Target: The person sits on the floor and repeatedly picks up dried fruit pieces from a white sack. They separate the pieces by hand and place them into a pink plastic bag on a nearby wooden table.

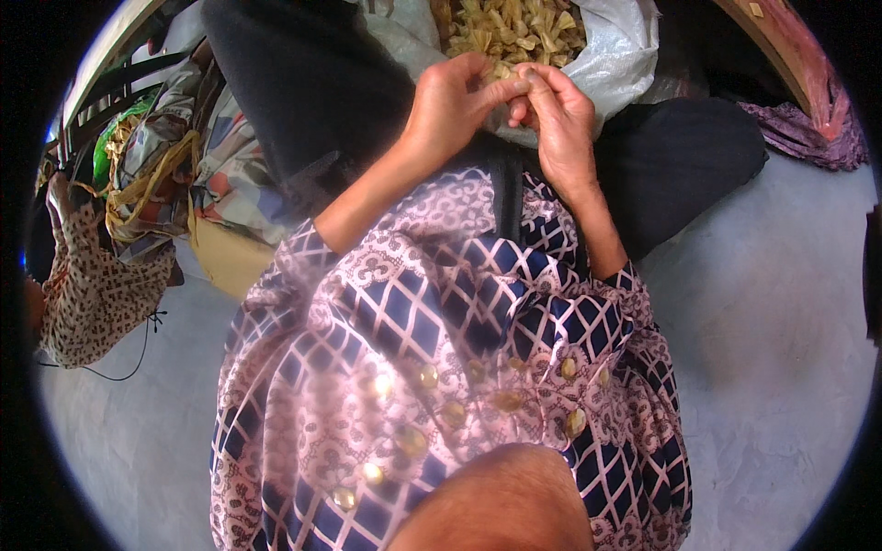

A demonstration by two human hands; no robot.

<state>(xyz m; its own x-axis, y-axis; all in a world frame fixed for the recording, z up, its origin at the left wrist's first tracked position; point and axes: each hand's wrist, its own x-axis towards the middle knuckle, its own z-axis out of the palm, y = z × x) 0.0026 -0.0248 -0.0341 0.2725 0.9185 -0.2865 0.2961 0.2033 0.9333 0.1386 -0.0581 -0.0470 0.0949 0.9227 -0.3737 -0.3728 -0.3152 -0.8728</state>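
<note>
Both my hands meet over the near rim of an open white woven plastic sack (623, 48), which holds many small, pale yellow-brown, dried-looking folded pieces (524, 27). My left hand (451, 100) has its thumb stretched to the right, its tip meeting the fingertips of my right hand. My right hand (561, 113) has thumb and forefinger pinched together. A pale yellowish piece (501, 70) shows between the hands; whether it is held or lies in the sack behind them is unclear. The fingers partly hide what is at the fingertips.
Crossed legs in black cloth (682, 158) flank the sack. At left are cluttered bags with yellow handles (155, 179), a tan block-like object (231, 265), and another person's patterned garment (103, 296). Purple cloth (813, 134) lies at upper right on the grey floor (765, 330).
</note>
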